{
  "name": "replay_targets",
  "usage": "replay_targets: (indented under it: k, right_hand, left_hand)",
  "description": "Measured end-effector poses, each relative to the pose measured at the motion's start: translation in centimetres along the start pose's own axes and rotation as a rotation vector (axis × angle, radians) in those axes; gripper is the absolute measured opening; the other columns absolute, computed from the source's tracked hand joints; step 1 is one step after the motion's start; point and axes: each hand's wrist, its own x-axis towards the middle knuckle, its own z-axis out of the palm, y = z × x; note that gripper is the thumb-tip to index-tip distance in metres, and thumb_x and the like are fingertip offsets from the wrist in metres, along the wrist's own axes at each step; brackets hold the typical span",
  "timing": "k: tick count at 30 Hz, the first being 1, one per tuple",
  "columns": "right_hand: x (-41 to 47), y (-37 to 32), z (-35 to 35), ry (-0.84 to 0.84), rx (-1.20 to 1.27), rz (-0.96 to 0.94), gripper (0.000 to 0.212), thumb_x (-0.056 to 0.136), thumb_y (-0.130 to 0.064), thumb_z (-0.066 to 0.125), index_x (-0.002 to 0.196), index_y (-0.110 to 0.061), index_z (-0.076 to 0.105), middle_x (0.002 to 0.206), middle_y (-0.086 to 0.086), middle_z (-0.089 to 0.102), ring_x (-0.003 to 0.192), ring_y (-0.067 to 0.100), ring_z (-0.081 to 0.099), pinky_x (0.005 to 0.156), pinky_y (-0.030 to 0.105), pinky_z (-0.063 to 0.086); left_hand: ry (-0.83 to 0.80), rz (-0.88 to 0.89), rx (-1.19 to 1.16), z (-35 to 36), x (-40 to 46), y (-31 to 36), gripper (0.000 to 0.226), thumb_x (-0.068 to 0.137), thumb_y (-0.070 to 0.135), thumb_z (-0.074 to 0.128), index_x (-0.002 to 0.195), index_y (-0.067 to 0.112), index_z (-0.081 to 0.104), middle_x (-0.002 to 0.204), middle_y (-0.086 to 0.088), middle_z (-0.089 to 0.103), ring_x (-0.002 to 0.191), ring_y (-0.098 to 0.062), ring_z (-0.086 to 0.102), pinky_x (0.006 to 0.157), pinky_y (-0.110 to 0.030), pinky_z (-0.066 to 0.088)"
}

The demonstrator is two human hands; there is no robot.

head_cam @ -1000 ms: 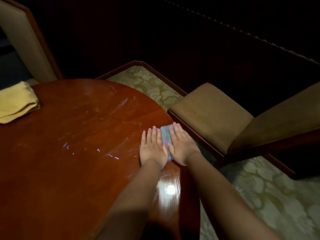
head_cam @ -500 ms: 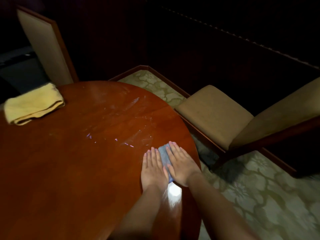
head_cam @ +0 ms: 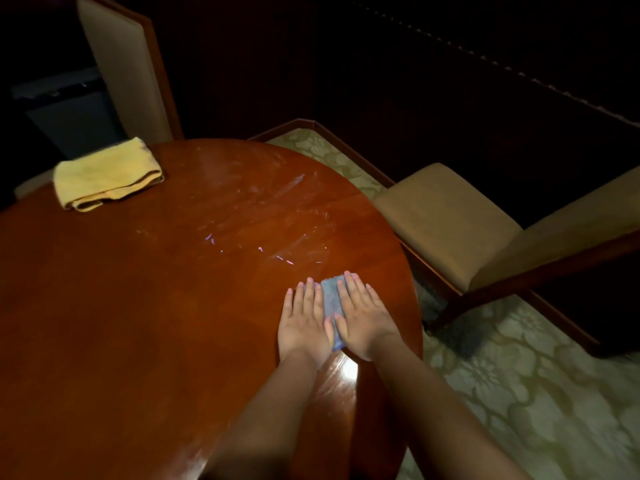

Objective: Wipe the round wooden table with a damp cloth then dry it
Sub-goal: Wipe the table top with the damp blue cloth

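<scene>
Both hands lie flat on the round wooden table [head_cam: 145,306], side by side near its right-hand edge, with a small blue cloth [head_cam: 331,303] trapped beneath them. The left hand [head_cam: 304,323] has its fingers straight and close together, palm down, covering the cloth's left side; the right hand [head_cam: 363,320] is laid the same way over the cloth's right side, fingers extended and slightly spread. Neither hand curls round the cloth (they only press it against the table), and a strip of blue shows in the gap between them, with a corner poking out at the wrists. The two thumbs nearly meet over the cloth.

Beyond the fingertips, toward the middle of the table, the glossy top carries pale smeary streaks and a few small purplish glints. A bright spot of reflected light sits on the table just behind the wrists.

At the far left of the table, well apart from the hands, a folded yellow towel [head_cam: 107,174] rests near the rim. Behind that part of the table stands a chair back [head_cam: 124,74] with tan padding. To the right of the table, a tan cushioned chair [head_cam: 446,220] sits on patterned carpet [head_cam: 536,393].
</scene>
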Motion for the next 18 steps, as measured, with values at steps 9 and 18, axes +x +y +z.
replay_targets:
  k: [9, 18]
  right_hand:
    - [2.3, -0.6, -0.4, 0.004, 0.005, -0.020, 0.075, 0.071, -0.045, -0.026, 0.139, -0.013, -0.026, 0.157, 0.007, -0.022, 0.144, 0.020, -0.020, 0.114, 0.035, -0.012]
    - [9.9, 0.7, -1.6, 0.025, -0.051, -0.111, 0.083, 0.071, -0.047, -0.023, 0.147, -0.013, -0.019, 0.158, 0.005, -0.020, 0.145, 0.015, -0.019, 0.118, 0.038, -0.009]
  left_hand:
    - [0.013, -0.017, -0.009, -0.2, 1.6, -1.7, 0.060, 0.099, 0.040, 0.000, 0.141, 0.006, -0.024, 0.155, -0.011, -0.023, 0.144, -0.025, -0.019, 0.116, -0.042, -0.012]
    - [0.061, -0.164, -0.084, -0.6, 7.6, -3.0, 0.058, 0.099, 0.038, 0.001, 0.140, 0.005, -0.024, 0.156, -0.011, -0.021, 0.144, -0.024, -0.018, 0.116, -0.042, -0.013]
